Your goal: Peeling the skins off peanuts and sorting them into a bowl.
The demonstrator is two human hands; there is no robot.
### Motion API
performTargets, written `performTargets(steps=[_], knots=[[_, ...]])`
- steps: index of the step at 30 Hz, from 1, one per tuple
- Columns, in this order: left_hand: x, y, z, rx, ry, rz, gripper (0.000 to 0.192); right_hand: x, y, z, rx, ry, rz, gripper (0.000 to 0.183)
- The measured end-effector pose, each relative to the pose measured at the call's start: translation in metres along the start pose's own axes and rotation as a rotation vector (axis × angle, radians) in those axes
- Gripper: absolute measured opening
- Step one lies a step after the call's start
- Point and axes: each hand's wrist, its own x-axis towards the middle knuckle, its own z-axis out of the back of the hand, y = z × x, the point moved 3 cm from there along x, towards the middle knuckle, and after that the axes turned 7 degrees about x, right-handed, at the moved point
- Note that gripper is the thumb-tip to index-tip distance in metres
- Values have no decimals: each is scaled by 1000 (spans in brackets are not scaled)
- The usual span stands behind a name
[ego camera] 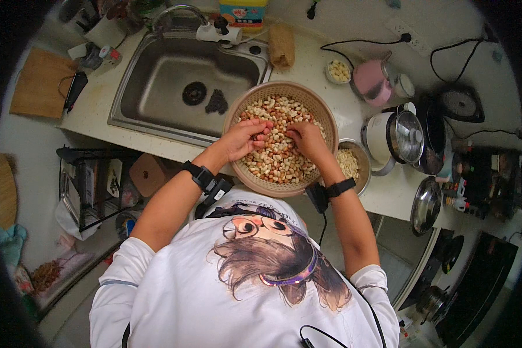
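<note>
A beige plastic colander [328,111] holds a mix of peanuts [278,163], some with reddish skins and others pale and bare. My left hand [245,138] is over its left side, palm partly turned up and fingers curled; whether nuts lie in them is too small to tell. Over the right side, my right hand [308,138] points down with thumb and fingertips close together at the peanuts. Those fingertips are partly hidden by the hand itself. Against the colander's right side stands a metal bowl [365,176] containing pale kernels [347,163].
A steel sink [156,87] with a faucet [180,11] lies left of the colander, whose rim overlaps the sink's edge. To the right are a small container of pale pieces [339,71], a pink appliance [372,82] and a lidded white electric pot [380,135]. Black cables [361,42] run behind.
</note>
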Motion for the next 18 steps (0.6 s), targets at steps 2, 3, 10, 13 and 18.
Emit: performTargets(steps=[2,3,10,13,18], knots=[[0,0,2,10,-8,0,15,-10,7,7,252,-181,-27,19],[0,2,2,22,-9,10,15,-13,11,8,250,-178,-26,19],[0,1,-3,76,23,46,16,-19,11,-8,952,-91,-335,21],[-2,2,-7,195,-1,33,20,-18,28,-8,1253,4,-395,23],[-5,1,-11,326,101,2,23,-18,48,-11,1427,87,-407,28]])
